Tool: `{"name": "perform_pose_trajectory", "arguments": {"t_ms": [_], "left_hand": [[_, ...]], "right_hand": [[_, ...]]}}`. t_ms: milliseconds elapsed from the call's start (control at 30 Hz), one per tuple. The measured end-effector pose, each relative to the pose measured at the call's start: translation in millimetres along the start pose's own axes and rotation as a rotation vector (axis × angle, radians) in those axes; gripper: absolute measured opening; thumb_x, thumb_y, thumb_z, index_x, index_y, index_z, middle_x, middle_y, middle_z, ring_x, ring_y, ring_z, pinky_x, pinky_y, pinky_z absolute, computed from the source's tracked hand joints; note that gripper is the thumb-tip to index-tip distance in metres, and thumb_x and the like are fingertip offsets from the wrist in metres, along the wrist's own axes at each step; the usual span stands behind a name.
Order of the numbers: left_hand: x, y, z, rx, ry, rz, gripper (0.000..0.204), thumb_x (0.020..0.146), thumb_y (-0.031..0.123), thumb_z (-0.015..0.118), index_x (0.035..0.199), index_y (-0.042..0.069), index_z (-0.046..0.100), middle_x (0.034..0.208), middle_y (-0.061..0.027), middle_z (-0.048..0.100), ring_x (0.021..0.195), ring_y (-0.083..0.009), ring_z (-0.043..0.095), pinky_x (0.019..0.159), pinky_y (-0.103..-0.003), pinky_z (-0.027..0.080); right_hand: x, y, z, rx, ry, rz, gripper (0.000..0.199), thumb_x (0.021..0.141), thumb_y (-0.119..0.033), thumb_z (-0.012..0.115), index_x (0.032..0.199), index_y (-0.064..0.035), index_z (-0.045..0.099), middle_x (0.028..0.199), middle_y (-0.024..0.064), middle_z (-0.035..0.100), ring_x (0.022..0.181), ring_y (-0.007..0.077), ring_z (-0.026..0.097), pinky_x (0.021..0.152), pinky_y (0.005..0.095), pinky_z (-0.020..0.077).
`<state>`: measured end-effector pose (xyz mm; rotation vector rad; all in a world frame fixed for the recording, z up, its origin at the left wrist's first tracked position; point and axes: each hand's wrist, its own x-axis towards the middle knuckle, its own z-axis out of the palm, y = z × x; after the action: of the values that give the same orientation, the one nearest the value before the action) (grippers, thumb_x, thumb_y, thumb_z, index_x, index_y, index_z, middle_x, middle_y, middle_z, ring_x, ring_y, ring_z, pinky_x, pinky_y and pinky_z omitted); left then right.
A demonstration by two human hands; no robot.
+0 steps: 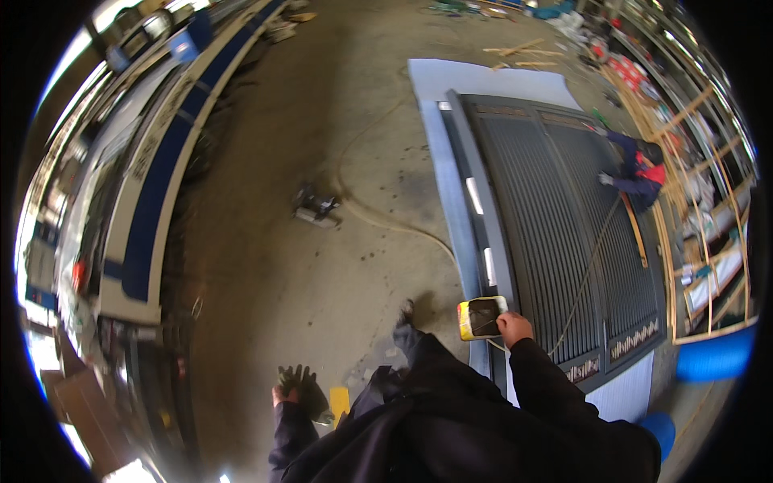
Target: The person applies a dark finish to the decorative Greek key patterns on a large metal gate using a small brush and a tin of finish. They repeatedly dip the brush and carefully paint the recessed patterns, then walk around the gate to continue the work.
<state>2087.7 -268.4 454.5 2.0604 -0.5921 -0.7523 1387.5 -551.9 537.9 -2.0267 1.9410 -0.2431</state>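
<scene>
My right hand (517,328) grips the edge of a small yellow open container (465,320) with a dark inside. It is held beside the near left corner of a large dark grey slatted metal gate panel (555,209). At lower left my left hand (284,395) is closed on a dark work glove (304,388), whose fingers stick out upward. Next to the glove is a flat yellow piece (340,402); I cannot tell whether my left hand touches it. Both forearms are in dark sleeves.
The panel lies on pale blue sheeting (435,145). A co-worker (644,171) in gloves bends over its far right side. A hose (394,228) crosses the concrete floor near a small dark tool (316,205). Long blue-and-white wrapped stock (153,201) lines the left; timber framing (672,241) stands right.
</scene>
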Motion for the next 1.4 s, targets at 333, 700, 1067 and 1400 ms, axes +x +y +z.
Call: {"name": "perform_pose_trajectory", "arguments": {"t_ms": [333, 700, 1067, 1400], "left_hand": [[207, 201, 173, 0.747, -0.431, 0.058, 0.054, 0.081, 0.027, 0.086, 0.123, 0.004, 0.064, 0.099, -0.0159, 0.076, 0.086, -0.0267, 0.071, 0.072, -0.045, 0.056], [485, 384, 354, 0.417, -0.385, -0.031, 0.047, 0.084, 0.026, 0.079, 0.121, 0.000, 0.067, 0.106, -0.0211, 0.075, 0.097, -0.0335, 0.073, 0.088, -0.046, 0.059], [837, 639, 573, 0.632, -0.375, 0.057, 0.062, 0.085, 0.025, 0.082, 0.140, 0.003, 0.063, 0.125, -0.0222, 0.072, 0.117, -0.0369, 0.071, 0.100, -0.047, 0.055], [1070, 817, 741, 0.568, -0.330, 0.177, 0.054, 0.090, 0.021, 0.079, 0.137, 0.002, 0.062, 0.126, -0.0241, 0.070, 0.111, -0.0371, 0.071, 0.099, -0.046, 0.055]], "right_hand": [[311, -34, -27, 0.046, -0.089, 0.146, 0.020, 0.100, -0.030, 0.063, 0.094, -0.0138, 0.074, 0.095, 0.0152, 0.073, 0.093, 0.0399, 0.072, 0.082, 0.0558, 0.0563], [641, -86, -97, 0.140, 0.095, 0.194, 0.019, 0.101, -0.029, 0.065, 0.099, -0.0135, 0.076, 0.104, 0.0108, 0.075, 0.100, 0.0369, 0.072, 0.085, 0.0520, 0.0576], [931, -110, -124, 0.060, 0.051, 0.444, 0.022, 0.100, -0.030, 0.064, 0.099, -0.0127, 0.077, 0.101, 0.0130, 0.076, 0.101, 0.0364, 0.072, 0.088, 0.0514, 0.0577], [1278, -115, -120, 0.052, -0.010, 0.412, 0.023, 0.100, -0.030, 0.063, 0.098, -0.0127, 0.078, 0.100, 0.0131, 0.076, 0.100, 0.0366, 0.072, 0.087, 0.0508, 0.0581]]}}
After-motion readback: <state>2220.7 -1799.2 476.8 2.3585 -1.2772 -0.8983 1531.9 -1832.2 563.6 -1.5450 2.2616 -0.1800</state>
